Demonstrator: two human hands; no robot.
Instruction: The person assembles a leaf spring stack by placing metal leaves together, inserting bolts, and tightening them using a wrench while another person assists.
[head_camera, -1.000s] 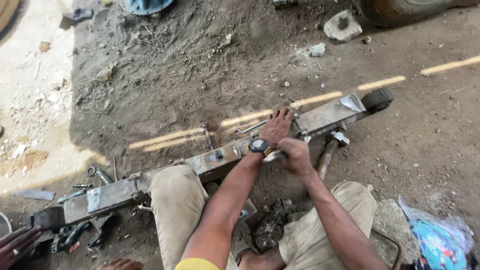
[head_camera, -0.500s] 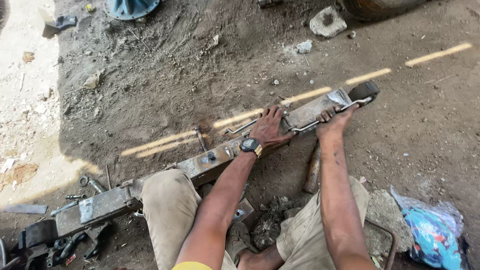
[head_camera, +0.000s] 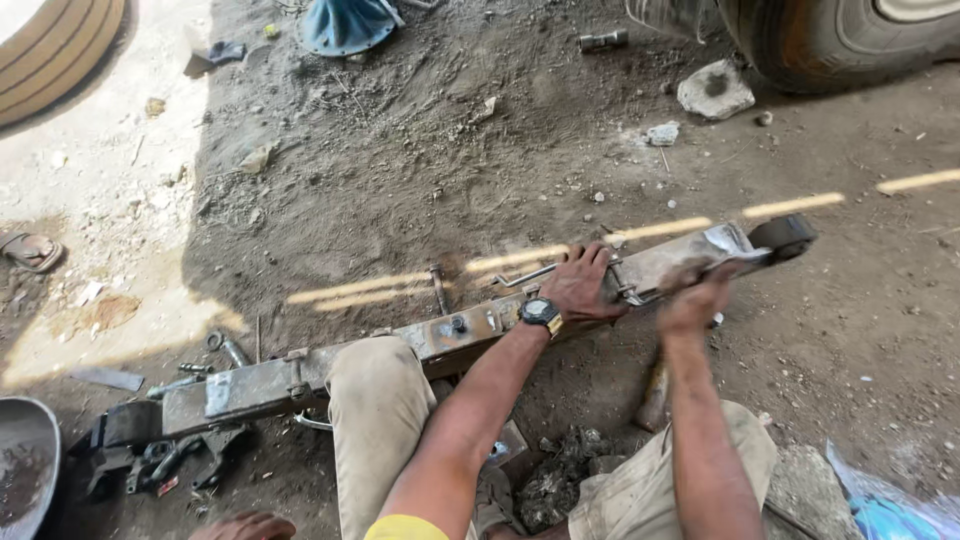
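A long rusty leaf spring (head_camera: 250, 385) lies slanted across my lap on the dirt, and its rolled eye end (head_camera: 785, 235) points to the right. My left hand (head_camera: 580, 285), with a black wristwatch (head_camera: 540, 313), rests palm down on the spring, fingers spread. My right hand (head_camera: 695, 300) is blurred and closed in a fist near the spring's right end, gripping a thin metal rod (head_camera: 640, 295) that lies along the spring. A wooden-handled tool (head_camera: 655, 395) lies on the ground under my right forearm.
A vehicle tyre (head_camera: 840, 35) and a stone (head_camera: 715, 88) are at the top right, and a blue cone-shaped part (head_camera: 345, 22) is at the top. Clamps and loose tools (head_camera: 170, 460) lie by the spring's left end. A metal pan (head_camera: 20, 460) sits at the left, a blue bag (head_camera: 895, 510) at the bottom right.
My right hand has moved from beside the left hand out toward the spring's right end and now grips the rod. My left hand stays on the spring. The view has shifted.
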